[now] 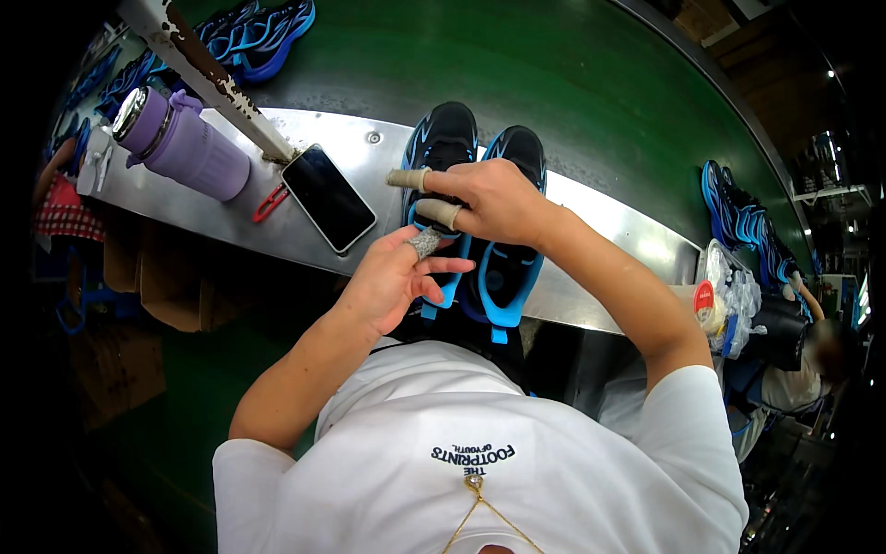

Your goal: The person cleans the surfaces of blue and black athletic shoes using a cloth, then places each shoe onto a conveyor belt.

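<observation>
A pair of black-and-blue sports shoes stands side by side in front of me, toes pointing away: the left shoe and the right shoe. My right hand reaches across both from above. Its thumb and a finger, each in a beige finger cover, stick out to the left over the left shoe's lacing, with a gap between them. At that shoe's heel opening, my left hand has its fingers apart and slightly bent; one digit wears a grey wrap. Nothing shows in either hand, though the lacing is partly hidden beneath them.
Left of the shoes, a phone, a red clip-like item and a purple tumbler rest on the metal ledge. A worn white post rises there. More shoes sit on the green belt. A co-worker is at right.
</observation>
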### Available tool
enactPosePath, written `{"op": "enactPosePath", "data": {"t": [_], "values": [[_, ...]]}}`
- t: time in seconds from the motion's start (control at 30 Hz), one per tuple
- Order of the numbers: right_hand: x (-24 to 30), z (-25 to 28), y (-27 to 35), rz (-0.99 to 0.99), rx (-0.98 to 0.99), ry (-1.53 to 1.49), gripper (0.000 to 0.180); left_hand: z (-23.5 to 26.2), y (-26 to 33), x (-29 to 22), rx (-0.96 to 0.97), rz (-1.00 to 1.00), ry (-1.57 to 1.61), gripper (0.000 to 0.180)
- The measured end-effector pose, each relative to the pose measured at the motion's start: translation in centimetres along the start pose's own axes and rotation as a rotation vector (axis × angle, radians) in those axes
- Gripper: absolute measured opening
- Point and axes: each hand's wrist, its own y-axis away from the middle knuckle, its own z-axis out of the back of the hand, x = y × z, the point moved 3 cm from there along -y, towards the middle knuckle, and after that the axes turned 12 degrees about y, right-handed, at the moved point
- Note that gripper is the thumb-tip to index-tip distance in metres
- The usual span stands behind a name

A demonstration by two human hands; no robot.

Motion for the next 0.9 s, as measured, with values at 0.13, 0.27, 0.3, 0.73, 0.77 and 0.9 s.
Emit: {"op": "enactPosePath", "data": {"t": [0.13,0.27,0.3,0.73,0.77,0.9], "values": [[0.2,0.9,-0.3,0.166,-0.09,0.08,0.059,-0.2,0.4,-0.1,-0.016,0.002,-0.022,0.031],[0.9,-0.1,-0.2,-0.069,0.053,0.132,0.055,0.2,0.2,0.0,0.01,-0.017,-0.011,0.032],[0.7,-0.3,0.3,-0.078,-0.021,0.036,0.052,0.2,0.2,0.0,0.026,-0.014,-0.02,0.033],[-1.1,2.1,13.5,-0.854,-0.045,-0.449,0.042,-5.6,-2.2,1.5,0.544,-0.286,-2.025,0.028],[-1.0,1.7,14.6,-0.84,-0.116,-0.468,0.042,-6.0,-3.2,1.0,0.562,-0.315,-2.035,0.028],[-1.0,0.6,19.6,-0.879,-0.24,-0.52,0.042,-7.4,-5.6,-2.6,0.575,-0.601,-2.177,0.023]]}}
